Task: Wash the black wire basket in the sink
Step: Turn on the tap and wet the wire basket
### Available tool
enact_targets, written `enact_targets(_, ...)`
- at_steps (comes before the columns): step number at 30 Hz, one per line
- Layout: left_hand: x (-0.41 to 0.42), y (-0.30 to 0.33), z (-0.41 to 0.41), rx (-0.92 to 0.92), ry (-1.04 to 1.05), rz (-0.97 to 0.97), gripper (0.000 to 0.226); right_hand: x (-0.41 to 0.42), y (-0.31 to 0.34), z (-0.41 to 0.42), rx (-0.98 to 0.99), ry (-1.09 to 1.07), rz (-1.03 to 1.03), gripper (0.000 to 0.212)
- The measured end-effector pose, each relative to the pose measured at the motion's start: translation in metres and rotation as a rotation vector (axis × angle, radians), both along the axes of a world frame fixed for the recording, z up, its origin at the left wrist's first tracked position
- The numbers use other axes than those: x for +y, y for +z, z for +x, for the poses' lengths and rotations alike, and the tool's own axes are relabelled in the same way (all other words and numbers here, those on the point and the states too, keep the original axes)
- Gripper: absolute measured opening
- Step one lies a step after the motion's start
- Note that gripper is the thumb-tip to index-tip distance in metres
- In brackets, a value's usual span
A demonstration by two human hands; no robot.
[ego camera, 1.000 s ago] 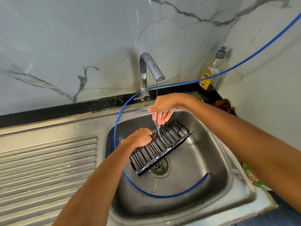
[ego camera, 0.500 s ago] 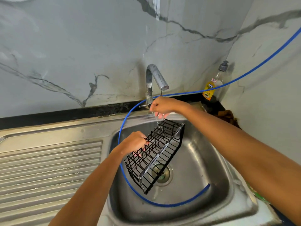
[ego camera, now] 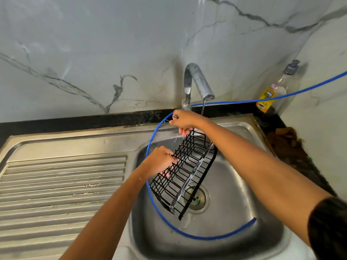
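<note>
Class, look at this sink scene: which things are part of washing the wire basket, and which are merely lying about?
In use:
black wire basket, gripped by the left hand and right hand
tap, running water
sink

Lying about:
soap bottle in the corner
blue hose looping through the sink
draining board

Just one view here, a wide-angle head cam looking forward and down from above the steel sink (ego camera: 234, 246). It sits close, so both forearms reach in from the bottom edge. The basin fills the lower right, the ribbed drainboard (ego camera: 62, 186) the lower left, and the marble wall (ego camera: 93, 44) the whole top half. Straight lines bow near the edges.
</note>
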State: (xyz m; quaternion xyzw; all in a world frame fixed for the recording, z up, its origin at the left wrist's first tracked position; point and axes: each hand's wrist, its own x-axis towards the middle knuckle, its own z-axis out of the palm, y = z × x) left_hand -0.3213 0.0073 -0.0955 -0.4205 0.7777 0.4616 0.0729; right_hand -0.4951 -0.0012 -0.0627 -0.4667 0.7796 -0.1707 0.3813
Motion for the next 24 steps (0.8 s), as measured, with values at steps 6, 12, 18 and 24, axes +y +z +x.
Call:
enact_targets(6, 0.003, -0.001, 0.005, -0.053, -0.088, -0.062, 0.031, 0.025, 0.018, -0.028, -0.351, -0.212, -0.177, 0.02)
enact_targets(12, 0.01, 0.004, 0.007, -0.059, -0.035, -0.082, 0.033, 0.058, 0.031, -0.032, -0.377, -0.272, -0.2, 0.038)
enact_targets(18, 0.016, 0.001, 0.012, 0.018, 0.114, -0.114, 0.027, 0.111, 0.075, -0.01, -0.314, -0.026, 0.096, 0.037)
enact_targets(24, 0.025, 0.0, 0.016, -0.026, 0.086, -0.124, 0.032, 0.144, 0.098, 0.025, -0.319, 0.077, 0.156, 0.038)
